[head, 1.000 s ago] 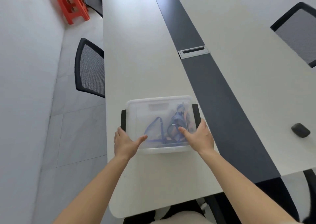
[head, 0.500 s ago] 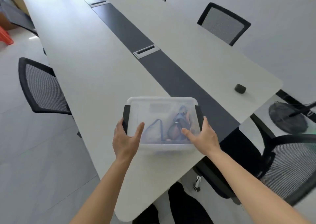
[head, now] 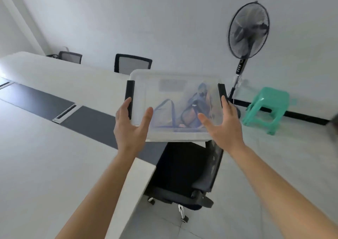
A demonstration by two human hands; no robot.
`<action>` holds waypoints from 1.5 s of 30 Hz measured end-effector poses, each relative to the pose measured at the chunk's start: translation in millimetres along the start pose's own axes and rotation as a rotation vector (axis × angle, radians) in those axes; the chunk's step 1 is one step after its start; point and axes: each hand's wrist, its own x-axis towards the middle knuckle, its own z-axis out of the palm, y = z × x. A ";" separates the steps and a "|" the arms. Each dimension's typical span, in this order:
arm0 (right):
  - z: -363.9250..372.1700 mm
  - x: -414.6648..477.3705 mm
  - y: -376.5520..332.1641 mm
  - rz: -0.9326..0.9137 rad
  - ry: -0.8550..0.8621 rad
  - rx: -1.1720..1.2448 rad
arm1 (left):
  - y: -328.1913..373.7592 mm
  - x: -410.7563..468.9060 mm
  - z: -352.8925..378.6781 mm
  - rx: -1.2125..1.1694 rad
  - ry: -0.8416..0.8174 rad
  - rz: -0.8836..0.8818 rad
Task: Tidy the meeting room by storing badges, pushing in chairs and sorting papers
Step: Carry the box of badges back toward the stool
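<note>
My left hand (head: 130,127) and right hand (head: 224,129) grip the clear box (head: 173,90) at frame centre — thumbs on lid, fingers clasping sides — lanyards (head: 192,109) inside.

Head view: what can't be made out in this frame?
Inside the box: the frosted lid blurs all but blue lanyards.
Fingers of left hand and right hand: mostly hidden behind the box.
Dark shape at right edge: cut off, blurred.

We are carrying the clear box (head: 175,92) over the black chair (head: 182,174), table (head: 54,147) crowding the left, open floor (head: 292,143) lying rightward, green stool (head: 268,100) and fan (head: 248,30) standing beyond.
</note>
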 end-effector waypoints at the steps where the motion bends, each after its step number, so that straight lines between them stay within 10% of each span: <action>1: -24.2 3.6 16.7 0.007 0.039 -0.002 | 17.0 -5.3 24.5 -0.004 -0.028 0.023; 13: -297.3 33.1 233.5 0.179 0.276 -0.080 | 181.6 -104.7 326.9 -0.078 -0.351 0.132; 45: -466.8 529.2 655.9 0.405 0.356 -0.180 | 283.7 127.9 1009.2 0.051 -0.674 0.199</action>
